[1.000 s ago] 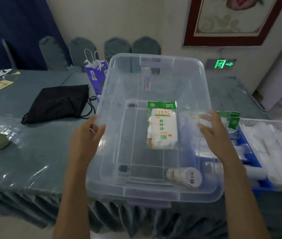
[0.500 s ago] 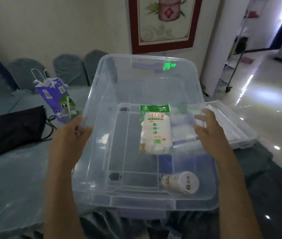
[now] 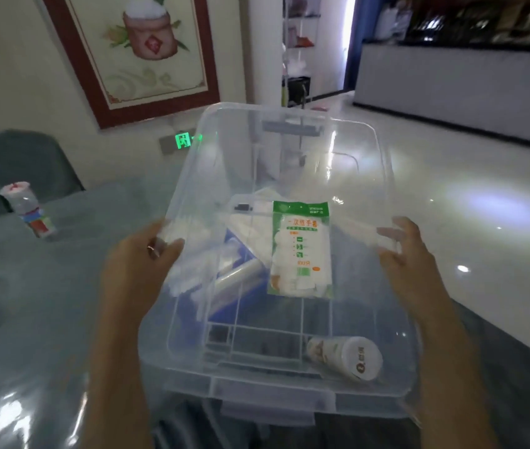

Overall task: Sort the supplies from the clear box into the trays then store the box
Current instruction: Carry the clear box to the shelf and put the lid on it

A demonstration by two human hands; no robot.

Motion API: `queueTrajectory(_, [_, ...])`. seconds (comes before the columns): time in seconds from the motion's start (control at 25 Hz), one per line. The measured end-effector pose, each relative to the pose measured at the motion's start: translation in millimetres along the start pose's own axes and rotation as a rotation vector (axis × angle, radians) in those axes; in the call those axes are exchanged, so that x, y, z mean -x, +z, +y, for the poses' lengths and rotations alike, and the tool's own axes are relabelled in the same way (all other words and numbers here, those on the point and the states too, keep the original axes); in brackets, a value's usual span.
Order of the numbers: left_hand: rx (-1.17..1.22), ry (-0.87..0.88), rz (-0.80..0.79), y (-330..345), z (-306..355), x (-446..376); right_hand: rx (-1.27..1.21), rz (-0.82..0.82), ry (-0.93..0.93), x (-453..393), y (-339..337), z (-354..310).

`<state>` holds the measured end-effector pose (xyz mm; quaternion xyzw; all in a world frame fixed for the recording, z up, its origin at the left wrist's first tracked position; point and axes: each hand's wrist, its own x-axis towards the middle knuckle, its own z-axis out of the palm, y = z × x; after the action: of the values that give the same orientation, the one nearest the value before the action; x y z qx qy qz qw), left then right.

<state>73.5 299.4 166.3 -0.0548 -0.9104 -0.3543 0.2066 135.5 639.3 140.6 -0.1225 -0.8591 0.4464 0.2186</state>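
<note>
**Clear box held up by both side rims**

Seen from the head camera, the person carries the clear box point(image 3: 289, 222) in front of them, one hand on each long side. The left hand point(image 3: 140, 264) curls its fingers over the left rim and grips it; a ring shows on one finger. The right hand point(image 3: 409, 260) clasps the right rim, fingers hooked over the edge. Both forearms reach up from below.

Between the two hands, inside the box, a green-and-white packet point(image 3: 301, 251) lies flat on the bottom. Nearer the person than the right hand, a small white bottle point(image 3: 346, 358) lies on its side in the corner.

Under and to the left of the left hand spreads a table with a glossy teal cover point(image 3: 30, 319); a cup point(image 3: 27, 209) stands on it, well beyond that hand. Through the box bottom a blue tray point(image 3: 241, 306) shows blurred. Past the right hand a shiny pale floor point(image 3: 484, 196) lies open. A framed picture point(image 3: 140, 50) hangs on the far wall.
</note>
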Motion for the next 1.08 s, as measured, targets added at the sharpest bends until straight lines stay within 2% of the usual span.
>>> queueTrajectory(0.24, [0.060,0.180,-0.129,136.8,105.7,-16.2,0.071,0.170,0.122,-20.1,-121.9,93.5])
queueTrajectory(0.48, [0.102,0.284,-0.307,245.0,194.3,-26.3,0.107,0.308,0.270,-23.0,-207.7,159.3])
queueTrajectory(0.8, [0.143,0.421,-0.500,377.9,271.8,-67.0,0.139,0.455,0.479,-63.5,-261.6,239.4])
queueTrajectory(1.08, [0.172,0.476,-0.538,509.0,327.5,-159.1,0.144,0.494,0.589,-187.4,-284.1,302.8])
